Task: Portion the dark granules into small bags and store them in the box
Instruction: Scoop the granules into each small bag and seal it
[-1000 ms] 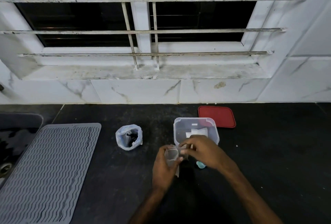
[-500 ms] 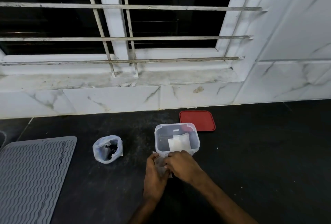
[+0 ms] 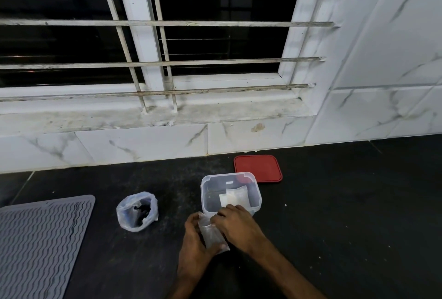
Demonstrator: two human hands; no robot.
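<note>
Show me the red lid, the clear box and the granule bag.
red lid (image 3: 257,168), head view, centre of top
clear box (image 3: 256,199), head view, right wall
granule bag (image 3: 125,217), head view, left plastic side

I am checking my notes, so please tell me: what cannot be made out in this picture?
Head view:
- small bag: contents blurred, partly covered by left hand and right hand.
- clear box: near wall behind the right hand.
- grey mat: cut off by left and bottom edges.

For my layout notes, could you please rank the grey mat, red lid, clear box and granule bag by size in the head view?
Grey mat, though cropped
Clear box
Red lid and granule bag: alike
</note>
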